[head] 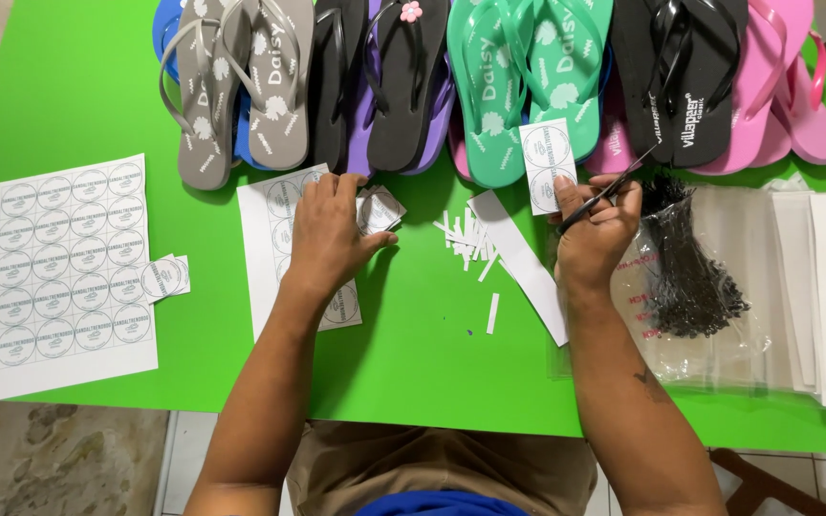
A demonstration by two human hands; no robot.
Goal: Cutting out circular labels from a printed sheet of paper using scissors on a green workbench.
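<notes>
Left hand (329, 234) pinches small cut labels (379, 209) — sticker sheet (274, 229) partly hidden under it. Right hand (593, 229) closed on scissors (604, 191) w/ label strip (547, 164); blades hard to make out.

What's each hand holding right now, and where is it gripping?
Right hand grips scissors by the handles. Left hand pinches cut sticker squares at their edge.
</notes>
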